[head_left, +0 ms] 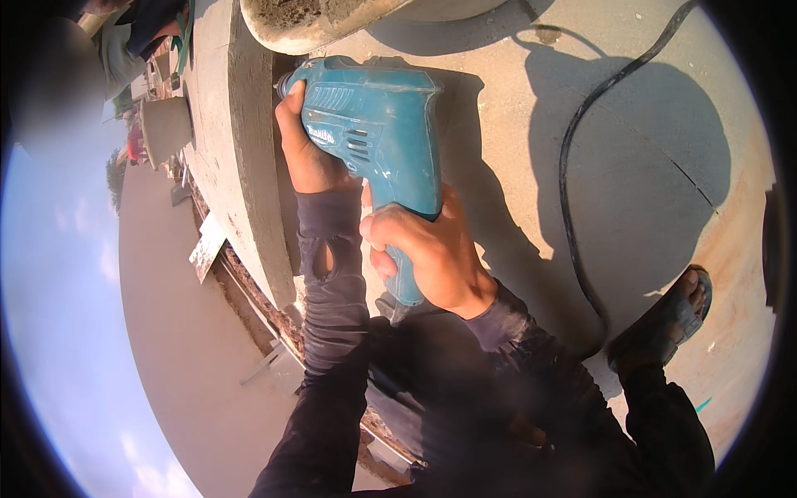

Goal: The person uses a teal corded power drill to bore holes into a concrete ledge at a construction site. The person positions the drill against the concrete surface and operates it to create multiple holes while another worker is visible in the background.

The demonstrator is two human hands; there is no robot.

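Observation:
A teal power drill [371,116] lies on its side in the air, held in both hands, its nose toward the upper left. My left hand [309,153] supports the front of the body, with the thumb up by the chuck [282,85]. Around the pistol grip my right hand [432,253] is closed, its fingers near the trigger, which is hidden. The chuck end is close to the edge of a pale concrete slab [249,158]; whether a bit is fitted or touches anything, I cannot tell.
A black cable [569,174] curves over the concrete floor [515,91] on the right. My sandalled foot [664,319] rests at the lower right. A dirt-caked pale container [311,25] stands at the top. Beyond the slab are a white board piece [207,246] and a wall [166,290].

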